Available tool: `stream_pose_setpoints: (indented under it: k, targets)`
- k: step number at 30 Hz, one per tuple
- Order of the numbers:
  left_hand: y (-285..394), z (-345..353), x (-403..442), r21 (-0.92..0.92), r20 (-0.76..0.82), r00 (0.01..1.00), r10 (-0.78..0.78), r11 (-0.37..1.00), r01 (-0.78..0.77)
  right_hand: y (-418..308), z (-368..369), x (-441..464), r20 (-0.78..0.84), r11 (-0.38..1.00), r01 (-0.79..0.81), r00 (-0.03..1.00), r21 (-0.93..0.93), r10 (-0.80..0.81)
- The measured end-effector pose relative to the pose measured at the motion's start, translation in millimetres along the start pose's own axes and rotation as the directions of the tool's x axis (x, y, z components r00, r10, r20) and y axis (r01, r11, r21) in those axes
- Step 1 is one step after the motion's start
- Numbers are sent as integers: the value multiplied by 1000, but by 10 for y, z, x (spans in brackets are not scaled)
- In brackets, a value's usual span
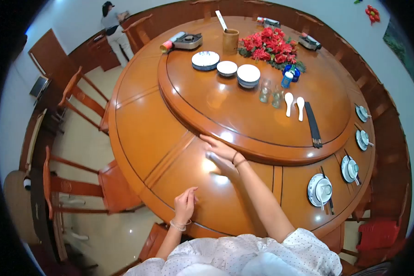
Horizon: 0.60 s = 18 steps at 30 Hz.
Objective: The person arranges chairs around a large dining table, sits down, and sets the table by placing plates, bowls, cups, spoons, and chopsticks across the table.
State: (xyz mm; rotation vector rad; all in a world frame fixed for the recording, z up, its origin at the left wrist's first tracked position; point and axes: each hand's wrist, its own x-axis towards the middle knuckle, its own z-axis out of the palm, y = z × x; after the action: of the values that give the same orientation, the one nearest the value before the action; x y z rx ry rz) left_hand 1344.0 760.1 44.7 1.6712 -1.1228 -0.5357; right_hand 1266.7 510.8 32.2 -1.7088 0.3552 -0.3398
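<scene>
My right hand (pixel 220 149) reaches forward with its fingers stretched out, at the near rim of the wooden turntable (pixel 193 99); nothing is held in it. My left hand (pixel 185 204) hovers over the near edge of the round wooden table (pixel 170 154), fingers curled together, no object visible in them. On the turntable stand a stack of plates (pixel 205 60), small dishes (pixel 227 68), a stack of bowls (pixel 248 75) and several clear glasses (pixel 271 95). Two white spoons (pixel 288 103) and a bundle of black chopsticks (pixel 313 124) lie further right.
Red flowers (pixel 273 46), a bamboo holder (pixel 231 42), a blue container (pixel 287 77) and a portable stove (pixel 187 40) stand toward the back. Several place settings (pixel 320 189) line the right edge. Wooden chairs (pixel 117 186) surround the table. Another person (pixel 115 32) stands far left.
</scene>
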Motion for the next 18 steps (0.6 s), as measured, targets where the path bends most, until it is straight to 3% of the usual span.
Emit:
stream_pose_setpoints:
  k: [1, 2, 4, 5, 6, 8, 10, 12, 13, 16, 18]
  targets:
    - [34, 76, -302, -28, -30, 990, -138, 990, 137, -204, 128, -415, 6, 997, -28, 1000, -67, 28]
    - [90, 158, -531, -5, -35, 989, -141, 990, 141, -279, 161, -816, 28, 979, -94, 994, -183, 101]
    - [229, 370, -805, -37, 0, 964, -267, 963, 267, -72, 191, -1524, 45, 995, -88, 995, -49, 90]
    - [316, 443, -881, -26, 20, 967, -252, 967, 253, 13, 202, -1926, 22, 971, -136, 991, 197, 134]
    - [376, 514, -898, -32, 19, 967, -253, 967, 254, 60, 175, -2305, -5, 945, -128, 991, 300, 136]
    - [455, 630, -824, 84, 15, 989, -144, 986, 142, 63, 66, -2978, -69, 906, -143, 980, 400, 185]
    - [524, 802, -710, 75, 24, 987, -160, 985, 158, 20, -17, -3561, -125, 893, -168, 963, 417, 240]
    - [655, 1055, -578, 86, 129, 988, -88, 993, 77, -8, -49, -4042, -374, 898, -82, 890, 433, 262]
    - [709, 1206, -514, 64, 193, 981, -33, 998, 21, -50, -46, -4227, -395, 893, -81, 877, 443, 275]
    - [922, 1707, -415, -58, 373, 917, 144, 990, -132, -113, 69, -4691, -607, 915, -127, 713, 383, 353]
    - [1064, 1988, -413, -101, 529, 838, 133, 990, -93, -214, 214, -4853, -685, 901, -115, 612, 418, 396]
